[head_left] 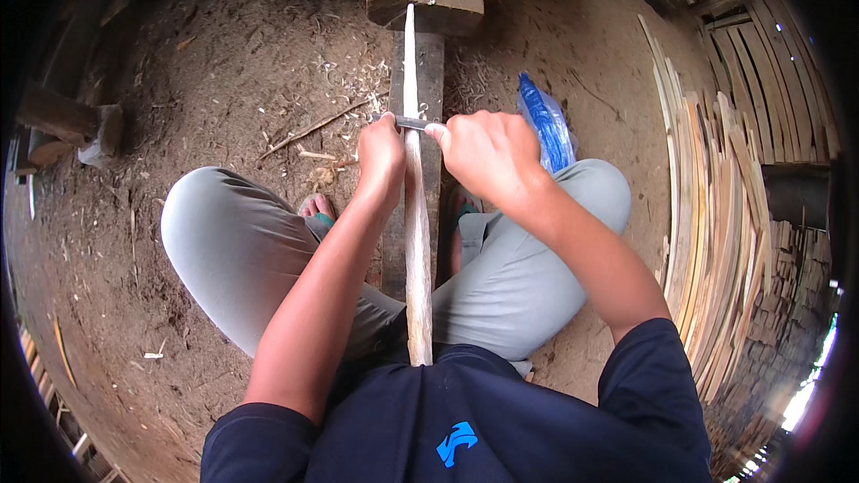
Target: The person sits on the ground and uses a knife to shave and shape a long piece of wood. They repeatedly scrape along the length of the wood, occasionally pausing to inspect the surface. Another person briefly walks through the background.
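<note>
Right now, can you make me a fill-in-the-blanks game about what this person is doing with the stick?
1. Both hands, the left hand and the right hand, grip a metal ____ laid across the long wooden strip.
2. The strip rests on a dark ____ running between the person's legs.
3. A ____ plastic bag lies beside the right knee.

Missing words: blade; plank; blue
</note>
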Available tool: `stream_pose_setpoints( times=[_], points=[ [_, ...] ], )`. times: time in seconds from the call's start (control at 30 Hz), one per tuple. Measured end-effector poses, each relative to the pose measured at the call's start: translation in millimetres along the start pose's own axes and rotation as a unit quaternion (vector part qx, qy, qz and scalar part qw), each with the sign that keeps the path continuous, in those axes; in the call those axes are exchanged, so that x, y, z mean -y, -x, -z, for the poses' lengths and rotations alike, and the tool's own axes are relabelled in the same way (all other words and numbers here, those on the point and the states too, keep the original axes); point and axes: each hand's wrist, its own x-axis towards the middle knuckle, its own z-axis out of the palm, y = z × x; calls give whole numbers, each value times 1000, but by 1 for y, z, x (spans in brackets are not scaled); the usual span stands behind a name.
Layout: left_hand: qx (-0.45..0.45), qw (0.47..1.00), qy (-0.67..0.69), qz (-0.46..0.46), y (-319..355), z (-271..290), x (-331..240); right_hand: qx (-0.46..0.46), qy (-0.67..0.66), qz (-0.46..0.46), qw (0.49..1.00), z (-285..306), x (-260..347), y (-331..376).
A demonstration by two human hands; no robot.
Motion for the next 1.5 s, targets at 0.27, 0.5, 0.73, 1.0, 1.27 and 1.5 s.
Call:
stream_pose_setpoints(
  times=[0.27,0.5,0.73,1.0,1.27,1.5],
  points=[
    [10,995,96,-39,10,-9,-2,-71,2,11,997,-9,-5,6],
    [12,985,121,-120,-17,-23,2,-114,28,48,992,-21,-24,-18],
    [19,995,11,-97,-60,-31,-37,-62,1,7,998,-21,-43,-69],
    [34,983,-71,-167,-54,-17,-38,78,-170,-42,981,-21,-48,-61],
    [-76,916,-297,-258,29,-5,-9,189,-360,-14,914,-59,-60,-17],
    [-95,907,-315,-263,23,-9,-16,101,-382,27,918,-82,-71,-29]
  ],
)
